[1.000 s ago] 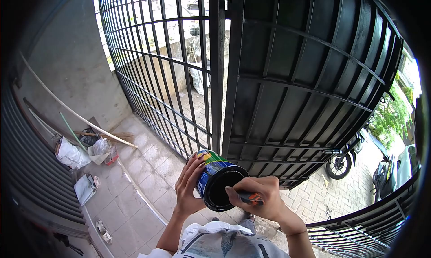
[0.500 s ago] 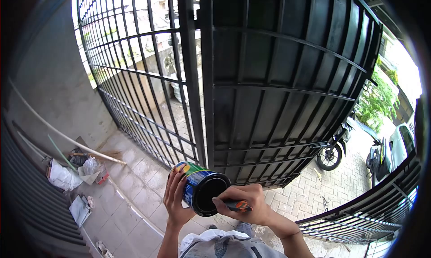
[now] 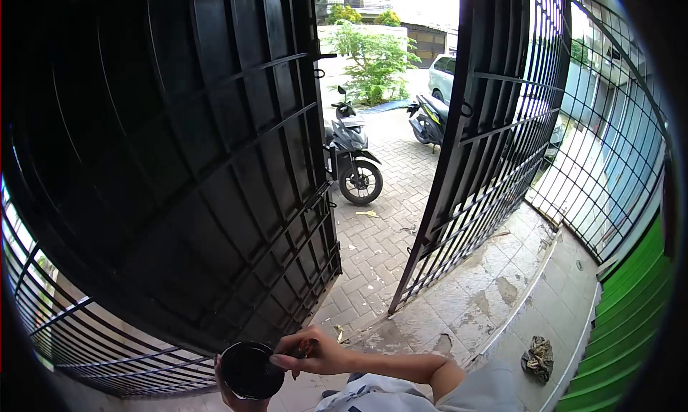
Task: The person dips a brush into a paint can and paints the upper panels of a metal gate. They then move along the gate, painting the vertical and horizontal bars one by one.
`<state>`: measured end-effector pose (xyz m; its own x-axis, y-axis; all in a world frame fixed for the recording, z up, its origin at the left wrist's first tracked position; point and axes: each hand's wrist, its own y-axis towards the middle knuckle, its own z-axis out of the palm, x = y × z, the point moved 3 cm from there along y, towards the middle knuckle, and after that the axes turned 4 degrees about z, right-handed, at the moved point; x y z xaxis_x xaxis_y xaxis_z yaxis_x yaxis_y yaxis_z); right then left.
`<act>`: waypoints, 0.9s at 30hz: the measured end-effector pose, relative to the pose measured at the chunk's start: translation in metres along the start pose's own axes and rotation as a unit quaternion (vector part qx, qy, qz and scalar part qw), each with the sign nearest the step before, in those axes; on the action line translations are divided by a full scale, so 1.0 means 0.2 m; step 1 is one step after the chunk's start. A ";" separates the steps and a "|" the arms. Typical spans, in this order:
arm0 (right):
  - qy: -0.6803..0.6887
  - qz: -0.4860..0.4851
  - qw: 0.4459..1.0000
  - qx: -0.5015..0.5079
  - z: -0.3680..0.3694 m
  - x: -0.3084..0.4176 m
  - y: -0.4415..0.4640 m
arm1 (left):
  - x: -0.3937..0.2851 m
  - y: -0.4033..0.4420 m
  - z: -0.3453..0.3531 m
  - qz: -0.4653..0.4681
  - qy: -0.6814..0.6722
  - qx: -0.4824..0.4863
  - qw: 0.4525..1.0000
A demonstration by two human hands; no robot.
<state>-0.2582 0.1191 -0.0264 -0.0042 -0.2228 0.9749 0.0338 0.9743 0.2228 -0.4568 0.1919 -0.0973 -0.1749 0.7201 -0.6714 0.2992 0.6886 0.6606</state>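
My left hand [image 3: 228, 398] is wrapped round the side of a paint can [image 3: 251, 372] at the bottom of the view. The can's dark open mouth faces up towards me, and its black-coated rim shows. In my right hand [image 3: 326, 355] is a paintbrush [image 3: 307, 348] with a black and orange handle. The fingers pinch it at the right edge of the can's mouth. Its bristle end is hidden by the hand and the dark can. Just beyond both hands stands a black metal gate panel [image 3: 236, 175].
A second gate leaf [image 3: 448, 154] stands ajar on the right. Through the gap are a parked motorcycle [image 3: 355, 161], a scooter [image 3: 428, 120] and brick paving [image 3: 380, 233]. A crumpled dark bundle [image 3: 537, 360] lies on the tiled step, beside a green corrugated panel [image 3: 623, 319].
The view has swung right, bringing the gate opening and motorcycles to the middle. The can and both hands now sit lower and further left in view, the can's mouth turned more upward.
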 end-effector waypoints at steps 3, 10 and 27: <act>0.003 0.020 0.999 -0.050 -0.15 0.01 -0.12 | -0.05 0.03 0.16 0.021 -0.070 0.017 0.997; -0.105 -0.083 0.970 -0.204 -0.60 0.12 -0.54 | -0.27 0.05 0.72 -0.142 -0.159 0.171 0.962; -0.189 -0.022 0.789 -0.584 -1.34 0.39 -1.90 | -1.27 -0.20 2.23 0.078 -0.375 0.464 0.799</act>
<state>-0.0036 -0.2785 -0.0361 -0.3211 -0.0155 0.9469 0.9224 0.2214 0.3164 -0.0061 -0.0571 -0.1019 0.4403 0.2975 -0.8471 0.8894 -0.0154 0.4569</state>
